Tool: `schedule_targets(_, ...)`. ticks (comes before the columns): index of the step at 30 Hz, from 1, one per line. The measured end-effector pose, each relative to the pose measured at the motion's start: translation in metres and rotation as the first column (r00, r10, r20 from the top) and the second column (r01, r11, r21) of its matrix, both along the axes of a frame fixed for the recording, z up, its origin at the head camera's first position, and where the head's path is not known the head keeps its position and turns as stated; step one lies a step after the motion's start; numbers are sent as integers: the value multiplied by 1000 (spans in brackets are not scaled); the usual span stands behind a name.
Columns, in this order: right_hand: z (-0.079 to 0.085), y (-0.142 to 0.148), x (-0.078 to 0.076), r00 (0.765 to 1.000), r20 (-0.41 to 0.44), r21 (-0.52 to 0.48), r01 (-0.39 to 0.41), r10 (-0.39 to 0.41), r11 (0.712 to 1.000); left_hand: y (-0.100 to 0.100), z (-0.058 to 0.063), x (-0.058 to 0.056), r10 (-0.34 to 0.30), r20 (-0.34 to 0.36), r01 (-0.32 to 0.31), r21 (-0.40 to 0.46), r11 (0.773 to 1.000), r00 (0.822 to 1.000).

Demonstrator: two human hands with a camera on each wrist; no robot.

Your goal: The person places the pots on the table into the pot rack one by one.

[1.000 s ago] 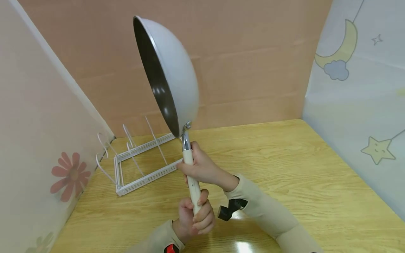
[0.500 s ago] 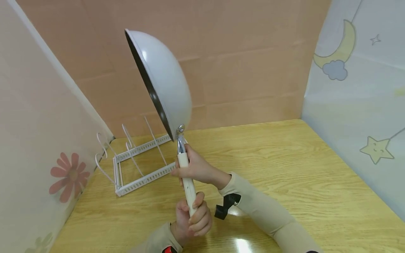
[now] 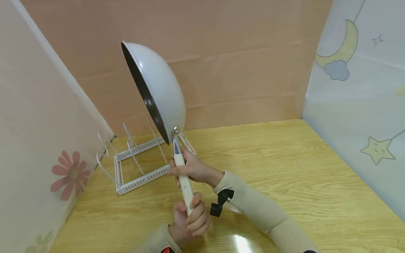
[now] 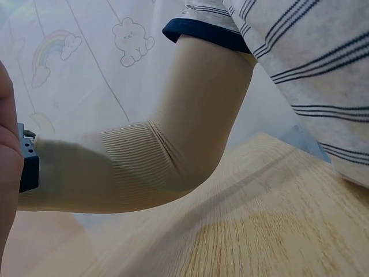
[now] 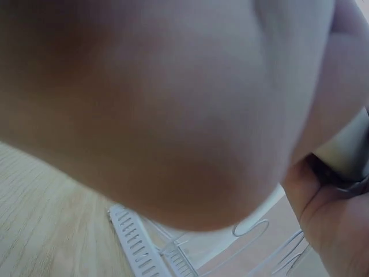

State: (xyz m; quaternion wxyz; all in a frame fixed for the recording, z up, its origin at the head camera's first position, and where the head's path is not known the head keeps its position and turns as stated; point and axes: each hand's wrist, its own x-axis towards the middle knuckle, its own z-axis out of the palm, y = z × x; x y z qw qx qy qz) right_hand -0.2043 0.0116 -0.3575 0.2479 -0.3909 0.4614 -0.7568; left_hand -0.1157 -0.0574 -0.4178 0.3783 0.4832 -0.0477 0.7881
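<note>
In the head view a wok (image 3: 162, 84), white outside and dark inside, is held up with its bowl on top and leaning left, the opening turned left. Its cream handle (image 3: 186, 188) slopes down towards me. My right hand (image 3: 194, 170) grips the handle just below the metal neck. Lower down, my left hand (image 3: 193, 219) curls round the handle's end. Behind the wok a white wire rack (image 3: 143, 181) stands on the table, partly covered by bowl and right hand. The right wrist view shows part of this rack (image 5: 138, 245) beneath a blurred hand.
A wooden table (image 3: 269, 158) spreads under the arms. Walls enclose it: a flower-printed one (image 3: 47, 105) at left, a brownish one (image 3: 240, 70) at the back, and one with a moon and star (image 3: 357, 112) at right.
The wok has come down and shifted left, with both hands still gripping its handle. Its bowl leans further left, and less of the dark inside shows. The rack has stayed in place.
</note>
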Motion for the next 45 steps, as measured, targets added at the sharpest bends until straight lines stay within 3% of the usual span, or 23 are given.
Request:
schedule_targets(10,-11,-8,-4,998,47,11,-42,42,999,-3,-4,2,-4,8,4,46,999,1000)
schedule_targets(22,-22,-12,-7,995,87,21,-57,55,998,-7,-11,6,-10,93,4,65,998,996)
schedule_targets(35,-38,-11,-6,970,239,118,-68,38,991,-4,-24,12,-58,216,41,83,996,975)
schedule_targets(45,-45,-8,-8,973,227,139,-64,31,988,-8,-35,11,-24,203,23,8,1000,979)
